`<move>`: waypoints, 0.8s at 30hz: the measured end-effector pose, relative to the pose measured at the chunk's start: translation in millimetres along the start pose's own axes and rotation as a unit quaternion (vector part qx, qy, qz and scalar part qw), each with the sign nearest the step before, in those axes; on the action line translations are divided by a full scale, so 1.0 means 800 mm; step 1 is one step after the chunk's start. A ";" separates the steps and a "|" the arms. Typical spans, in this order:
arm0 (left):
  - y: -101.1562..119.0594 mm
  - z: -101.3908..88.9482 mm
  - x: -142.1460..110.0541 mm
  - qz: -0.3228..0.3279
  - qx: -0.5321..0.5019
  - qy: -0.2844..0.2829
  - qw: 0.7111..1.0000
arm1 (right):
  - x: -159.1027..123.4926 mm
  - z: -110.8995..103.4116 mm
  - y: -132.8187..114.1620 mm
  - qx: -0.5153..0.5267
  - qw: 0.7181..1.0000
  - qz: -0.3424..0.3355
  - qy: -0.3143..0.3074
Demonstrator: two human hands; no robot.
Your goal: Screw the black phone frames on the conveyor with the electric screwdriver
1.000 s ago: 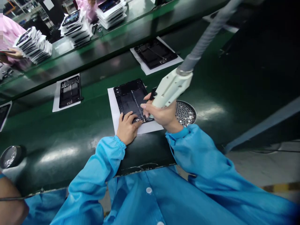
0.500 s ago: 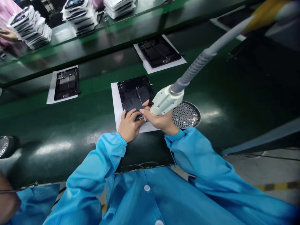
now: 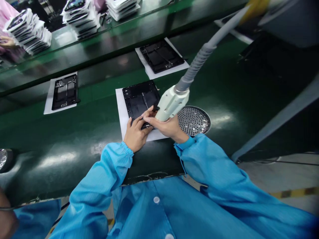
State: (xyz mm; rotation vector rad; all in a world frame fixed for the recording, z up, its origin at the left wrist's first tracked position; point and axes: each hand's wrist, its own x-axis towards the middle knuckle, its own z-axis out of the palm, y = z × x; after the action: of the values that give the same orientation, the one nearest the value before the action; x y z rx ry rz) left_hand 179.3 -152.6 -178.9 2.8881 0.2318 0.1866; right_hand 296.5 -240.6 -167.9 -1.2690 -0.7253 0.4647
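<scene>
On the green belt (image 3: pixel 62 146), a black tablet frame (image 3: pixel 139 99) lies on white paper (image 3: pixel 121 113) under the open left hand (image 3: pixel 136 134); the right hand (image 3: pixel 167 127) grips a white hose-fed tool (image 3: pixel 171 103) (fingers (image 3: pixel 147 114) further left than before).

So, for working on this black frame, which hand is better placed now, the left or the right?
Probably the right hand: it holds the pale hose-fed tool close over the black frame, while the left hand only lies on the frame's lower edge.
</scene>
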 end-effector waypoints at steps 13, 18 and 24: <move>-0.011 0.015 -0.006 -0.004 0.005 0.077 0.997 | 0.022 -0.032 -0.032 -0.033 0.998 -0.035 0.051; -0.008 0.011 -0.006 -0.039 0.044 0.046 0.997 | 0.056 -0.084 -0.024 -0.050 0.982 -0.103 0.149; -0.008 0.008 -0.006 -0.036 0.057 0.036 0.997 | 0.075 -0.104 -0.004 -0.071 0.976 -0.101 0.179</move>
State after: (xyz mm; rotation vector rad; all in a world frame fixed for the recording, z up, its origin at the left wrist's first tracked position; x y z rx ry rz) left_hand 174.9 -148.8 -187.4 2.9824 0.3701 0.2735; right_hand 397.2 -258.2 -161.5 -1.3498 -0.5790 0.0155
